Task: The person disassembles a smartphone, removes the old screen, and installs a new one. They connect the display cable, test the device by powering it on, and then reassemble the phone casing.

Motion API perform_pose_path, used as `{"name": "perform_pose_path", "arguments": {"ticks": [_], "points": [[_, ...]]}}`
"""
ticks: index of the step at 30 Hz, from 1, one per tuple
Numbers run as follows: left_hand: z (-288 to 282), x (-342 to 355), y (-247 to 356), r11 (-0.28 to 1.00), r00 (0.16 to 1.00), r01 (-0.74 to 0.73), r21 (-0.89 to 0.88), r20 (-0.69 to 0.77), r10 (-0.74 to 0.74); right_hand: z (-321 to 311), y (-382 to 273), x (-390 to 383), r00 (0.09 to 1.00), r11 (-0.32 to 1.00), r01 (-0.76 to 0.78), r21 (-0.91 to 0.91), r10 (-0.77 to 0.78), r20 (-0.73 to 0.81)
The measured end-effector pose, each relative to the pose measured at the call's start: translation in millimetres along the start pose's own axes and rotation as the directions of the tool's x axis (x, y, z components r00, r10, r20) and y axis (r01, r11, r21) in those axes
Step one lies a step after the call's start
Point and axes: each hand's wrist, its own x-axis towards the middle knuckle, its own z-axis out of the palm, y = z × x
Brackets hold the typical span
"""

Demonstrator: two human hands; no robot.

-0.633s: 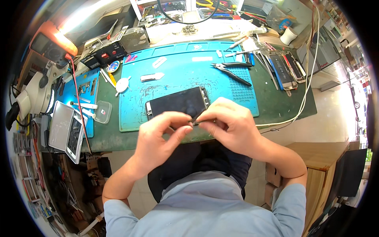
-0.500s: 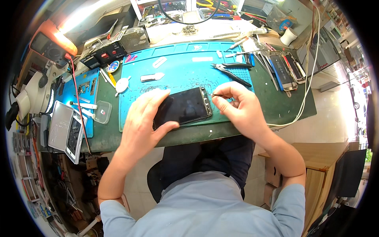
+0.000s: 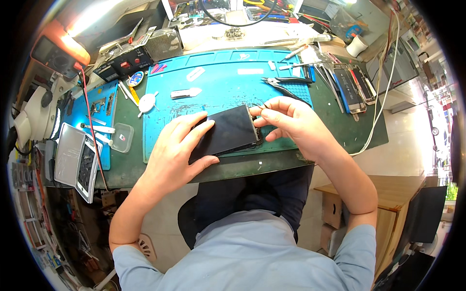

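Note:
A black-screened phone (image 3: 227, 132) lies tilted across the blue mat (image 3: 164, 116), its right end partly opened. My left hand (image 3: 172, 150) grips it around the left part, fingers over the top and thumb along the lower edge. My right hand (image 3: 296, 127) is at the phone's right end, thumb and index finger pinching a small thin dark piece (image 3: 262, 106) that is too small to make out clearly. Black cutting pliers (image 3: 283, 89) lie just beyond that hand. A small silver bladed item (image 3: 183, 93) lies above the phone.
At left are an orange multimeter (image 3: 56, 51), a white microscope (image 3: 33, 114), a power unit (image 3: 119, 64), a clear box (image 3: 122, 137) and an open phone case (image 3: 68, 154). Opened phones (image 3: 347, 92), tools and a white cable (image 3: 376, 128) are at right. Tools crowd the back.
My left hand moved left and up onto the phone from meeting my right hand. My right hand shifted up and right to the phone's end, still pinching.

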Motion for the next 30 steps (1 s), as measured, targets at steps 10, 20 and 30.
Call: {"name": "perform_pose_path", "arguments": {"ticks": [10,20,30], "points": [[-13,15,-30,0.974,0.997,0.033,-0.226,-0.055,-0.047,-15,-10,-7,0.917,0.942,0.326,-0.079,-0.335,-0.217],[2,30,-44,0.989,0.925,-0.141,-0.035,-0.362,0.119,14,4,9,0.789,0.435,0.520,-0.736,-0.573,0.219],[-1,31,-49,0.958,0.906,-0.200,0.207,-0.334,0.261,15,-4,32,0.937,0.711,0.347,-0.612,-0.286,0.199]]}}
